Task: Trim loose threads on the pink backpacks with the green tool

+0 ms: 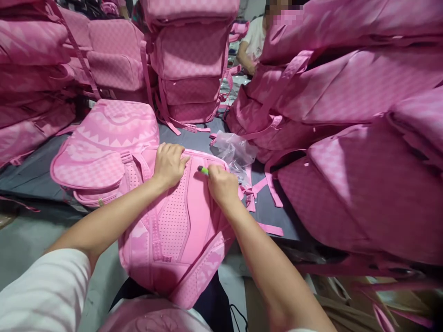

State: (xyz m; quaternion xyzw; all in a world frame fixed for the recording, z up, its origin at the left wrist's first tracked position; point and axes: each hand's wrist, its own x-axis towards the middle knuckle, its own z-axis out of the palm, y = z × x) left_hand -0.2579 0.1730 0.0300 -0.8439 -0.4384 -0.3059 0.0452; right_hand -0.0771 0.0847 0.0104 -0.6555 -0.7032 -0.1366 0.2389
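Observation:
A pink backpack (200, 203) lies back panel up across the table edge and over my lap, its padded panel and shoulder straps showing. My left hand (170, 162) rests on the upper part of that panel, fingers stretched out and holding nothing. On the right side of the panel, my right hand (223, 185) is closed around a small pen-like tool (204, 170), green with a dark end that points left. Most of the tool is hidden in my fist, so its exact kind is unclear.
Another pink backpack (114, 124) lies on the dark table (197, 138) at left. A clear plastic bag (237, 150) sits behind my right hand. Tall stacks of pink backpacks (192, 50) stand at the back, left and right. Another person (252, 44) is behind them.

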